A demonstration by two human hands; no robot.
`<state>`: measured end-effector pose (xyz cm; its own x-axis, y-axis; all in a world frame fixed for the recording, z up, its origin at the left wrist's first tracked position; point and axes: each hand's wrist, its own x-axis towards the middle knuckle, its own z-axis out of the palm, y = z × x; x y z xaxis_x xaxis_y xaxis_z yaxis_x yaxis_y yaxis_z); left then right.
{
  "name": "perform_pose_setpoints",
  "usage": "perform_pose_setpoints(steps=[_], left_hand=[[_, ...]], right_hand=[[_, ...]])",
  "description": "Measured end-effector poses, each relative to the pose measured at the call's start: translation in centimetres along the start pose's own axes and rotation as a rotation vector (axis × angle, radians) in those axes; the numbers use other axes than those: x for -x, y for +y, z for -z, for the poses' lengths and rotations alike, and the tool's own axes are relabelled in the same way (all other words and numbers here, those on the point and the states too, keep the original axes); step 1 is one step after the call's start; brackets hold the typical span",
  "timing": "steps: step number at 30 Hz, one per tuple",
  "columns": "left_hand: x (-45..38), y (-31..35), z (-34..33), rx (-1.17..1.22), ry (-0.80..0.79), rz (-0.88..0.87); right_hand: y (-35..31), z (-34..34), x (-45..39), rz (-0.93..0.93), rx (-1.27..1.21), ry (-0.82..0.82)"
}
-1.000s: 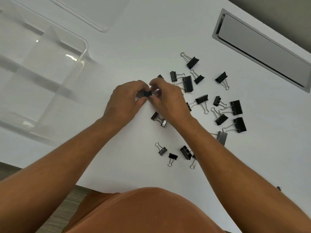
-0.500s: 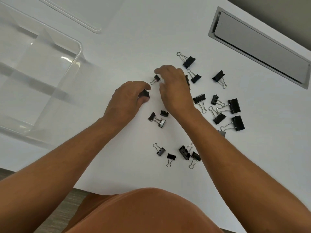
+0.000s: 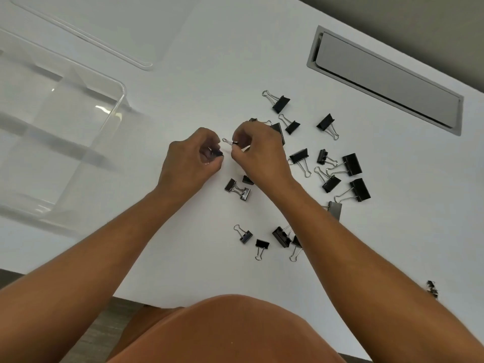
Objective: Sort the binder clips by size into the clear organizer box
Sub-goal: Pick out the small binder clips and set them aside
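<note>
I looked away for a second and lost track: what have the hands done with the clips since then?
The right hand parted from the left, reached to a small black binder clip further up the white table and now pinches it, lifted toward the left. The left hand still holds its own small black clip. The scattered clips and clear plastic organizer box stayed put.

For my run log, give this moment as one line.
left hand: holds small binder clip | right hand: pinches small clip | organizer box: no clips seen
</note>
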<state>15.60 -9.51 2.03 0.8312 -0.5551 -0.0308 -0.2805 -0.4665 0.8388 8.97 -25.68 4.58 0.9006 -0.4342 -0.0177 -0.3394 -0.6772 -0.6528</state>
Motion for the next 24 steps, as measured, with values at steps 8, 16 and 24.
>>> perform_pose_setpoints(steps=[8, 16, 24], left_hand=[[5.0, 5.8, 0.9, 0.51, -0.001, 0.008], [8.5, 9.8, -2.2, 0.533, -0.183, -0.071], [11.2, 14.5, -9.0, 0.549, -0.345, 0.017]], right_hand=[[-2.3, 3.3, 8.5, -0.538, -0.849, -0.007], [-1.5, 7.7, 15.3, -0.609, -0.853, 0.106], [4.2, 12.2, 20.9, -0.727, -0.926, 0.212]])
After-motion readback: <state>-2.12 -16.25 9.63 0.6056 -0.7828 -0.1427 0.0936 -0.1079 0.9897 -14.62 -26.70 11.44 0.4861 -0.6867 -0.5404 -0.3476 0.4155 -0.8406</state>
